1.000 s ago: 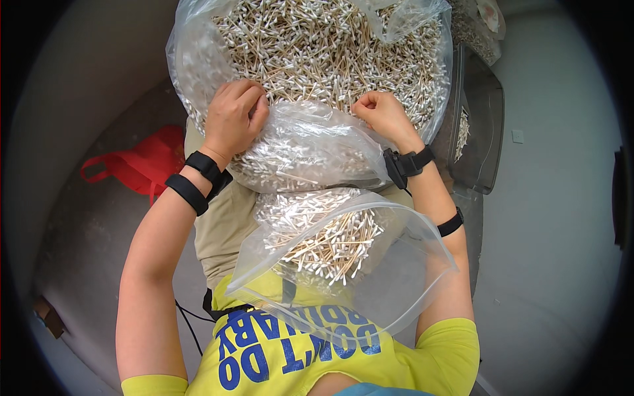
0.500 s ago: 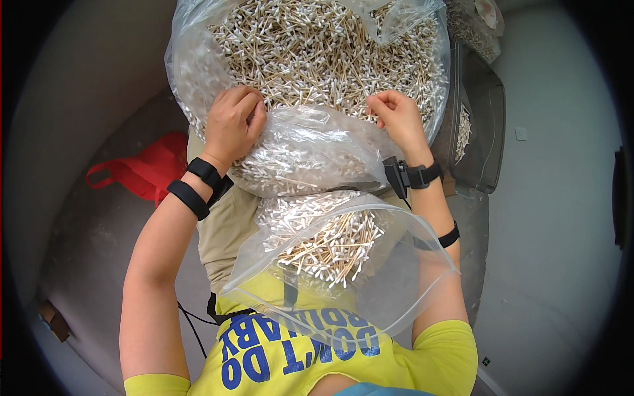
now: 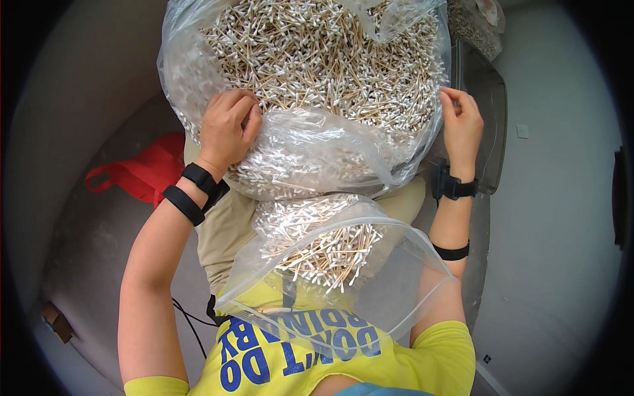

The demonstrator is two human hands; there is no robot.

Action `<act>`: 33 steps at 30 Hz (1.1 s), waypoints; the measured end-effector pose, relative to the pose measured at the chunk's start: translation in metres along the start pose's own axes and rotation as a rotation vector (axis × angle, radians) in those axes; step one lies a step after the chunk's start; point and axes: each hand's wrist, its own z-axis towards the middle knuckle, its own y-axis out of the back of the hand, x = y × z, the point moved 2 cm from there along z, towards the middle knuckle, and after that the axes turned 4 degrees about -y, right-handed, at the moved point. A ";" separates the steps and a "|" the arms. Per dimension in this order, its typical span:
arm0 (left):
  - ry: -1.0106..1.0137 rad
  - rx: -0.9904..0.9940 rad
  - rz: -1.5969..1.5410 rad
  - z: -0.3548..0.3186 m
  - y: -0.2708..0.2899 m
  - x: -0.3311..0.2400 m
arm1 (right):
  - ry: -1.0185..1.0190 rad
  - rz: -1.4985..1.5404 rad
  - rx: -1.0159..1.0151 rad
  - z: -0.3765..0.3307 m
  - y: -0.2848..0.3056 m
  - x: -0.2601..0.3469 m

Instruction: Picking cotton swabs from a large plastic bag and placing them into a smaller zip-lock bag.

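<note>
A big clear plastic bag (image 3: 310, 142) full of cotton swabs (image 3: 317, 56) lies in front of me, its near side folded up. My left hand (image 3: 231, 125) is closed at the bag's near left edge, fingers curled over the plastic. At the right edge of the bag, my right hand (image 3: 461, 112) has thumb and forefinger pinched together. Anything between those fingertips is too small to make out. Nearer me, a clear zip bag (image 3: 409, 290) gapes on my lap with a heap of swabs (image 3: 330, 254) inside.
A grey translucent bin (image 3: 492, 132) stands to the right, partly behind my right hand. Another bag of swabs (image 3: 472, 33) sits at the far right. On the floor at left lies a red bag (image 3: 148, 168). A pale wall (image 3: 561, 198) runs along the right.
My right hand has moved from over the swabs out to the right edge of the big bag, still pinched. My left hand has shifted only slightly left.
</note>
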 end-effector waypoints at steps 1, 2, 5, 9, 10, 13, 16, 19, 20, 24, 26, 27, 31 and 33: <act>-0.013 -0.001 -0.005 0.001 -0.001 -0.001 | 0.060 0.067 0.072 -0.003 -0.017 0.012; -0.014 0.000 -0.007 0.002 -0.001 -0.001 | 0.075 0.015 0.125 -0.003 -0.033 0.020; -0.024 -0.003 -0.013 0.003 -0.001 -0.002 | 0.223 -0.102 0.154 0.006 -0.067 0.021; -0.012 -0.008 -0.007 0.001 0.001 -0.001 | 0.307 -0.186 0.257 0.016 -0.087 0.023; -0.011 -0.006 -0.006 0.001 0.002 -0.001 | 0.329 -0.209 0.281 0.017 -0.090 0.023; -0.015 -0.008 -0.013 0.003 -0.002 -0.003 | 0.209 -0.012 0.337 0.032 -0.094 -0.004; -0.010 -0.015 -0.004 0.001 -0.001 -0.002 | -0.091 0.391 0.454 0.041 -0.077 -0.006; 0.001 -0.015 -0.013 0.001 -0.001 -0.002 | -0.321 0.632 0.561 0.042 -0.052 -0.004; -0.002 -0.017 -0.016 0.001 -0.001 -0.002 | -0.362 0.739 0.580 0.040 -0.045 -0.001; 0.000 -0.010 -0.014 0.002 -0.003 -0.003 | -0.355 0.843 0.608 0.030 -0.006 0.016; 0.007 -0.006 -0.006 0.000 -0.001 -0.002 | -0.272 0.885 0.633 0.020 0.020 0.038; 0.008 -0.007 0.002 -0.001 0.000 -0.001 | -0.229 0.920 0.649 0.014 0.037 0.052; -0.006 -0.008 -0.021 0.001 -0.003 -0.003 | 0.043 1.052 0.670 -0.020 0.108 0.091; -0.002 -0.008 -0.007 0.000 -0.002 -0.001 | 0.146 1.120 0.824 -0.031 0.117 0.107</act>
